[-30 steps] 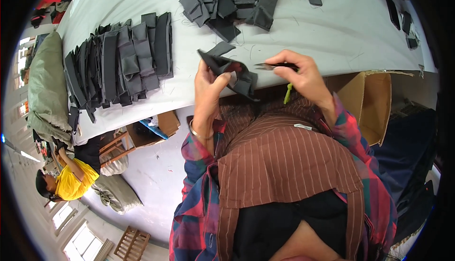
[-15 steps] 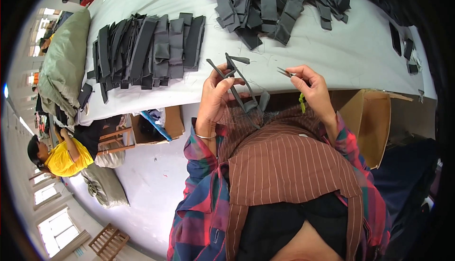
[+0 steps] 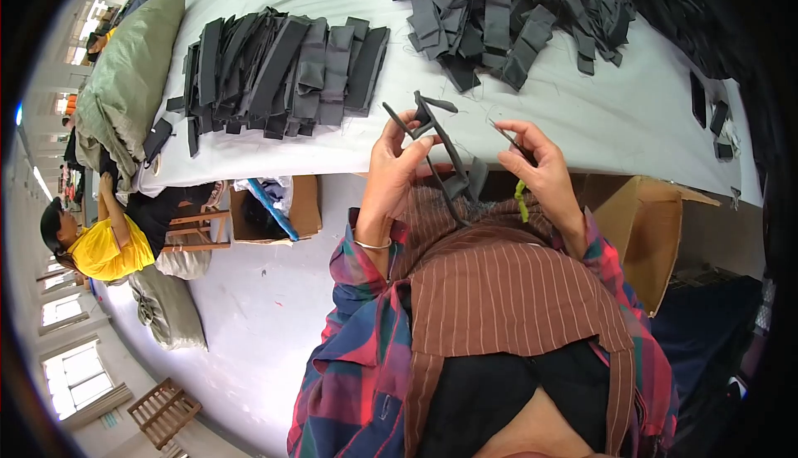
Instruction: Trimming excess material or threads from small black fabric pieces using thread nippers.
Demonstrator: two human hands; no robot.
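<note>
My left hand (image 3: 392, 165) is closed on a few narrow dark grey fabric strips (image 3: 450, 144), pinched between thumb and fingers. Their ends stick up past the fingertips and hang in loops over my lap. To the right, apart from the strips, my right hand (image 3: 544, 174) grips small thread snips (image 3: 504, 132), tips pointing up and left. A yellow-green ribbon (image 3: 521, 200) dangles below that hand. Ahead on the white-covered table (image 3: 349, 146) lies a row of similar dark strips (image 3: 278, 71), with a looser heap of them (image 3: 499, 22) farther right.
Loose threads lie on the cloth. An open cardboard box (image 3: 652, 233) stands under the table at right, another box (image 3: 303, 209) at left. A large green sack (image 3: 133, 76) leans by the table's left end. A person in a yellow top (image 3: 112, 246) sits at far left.
The view has shifted, so the table and piles appear farther right. The snips have turned slightly, tips now pointing more upward. Both hands keep their holds.
</note>
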